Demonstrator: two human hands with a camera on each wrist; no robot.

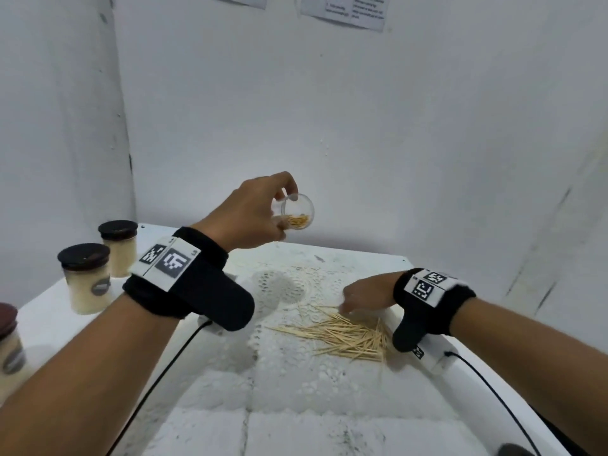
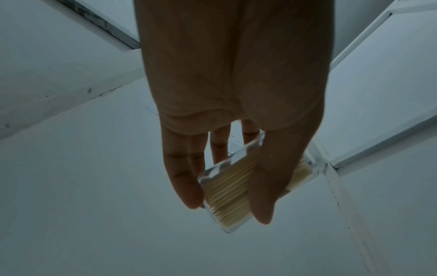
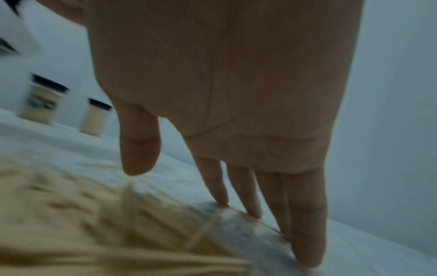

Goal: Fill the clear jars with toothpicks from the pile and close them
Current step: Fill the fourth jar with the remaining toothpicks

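Clear jar point(image 1: 293, 212) in left hand point(image 1: 249, 216)

No word, brand or number reads clearly anywhere. Two printed sheets point(image 1: 342, 9) hang on the wall at 12 o'clock — lines of small type, too blurred to make out. Black-and-white square code markers sit on the left wristband point(image 1: 166, 261) at 9 o'clock and the right wristband point(image 1: 427, 286) at 3 o'clock — patterns only, with tiny corner marks too small to tell. A grey oval label on the nearer capped jar point(image 1: 86, 278) at 9 o'clock is illegible.
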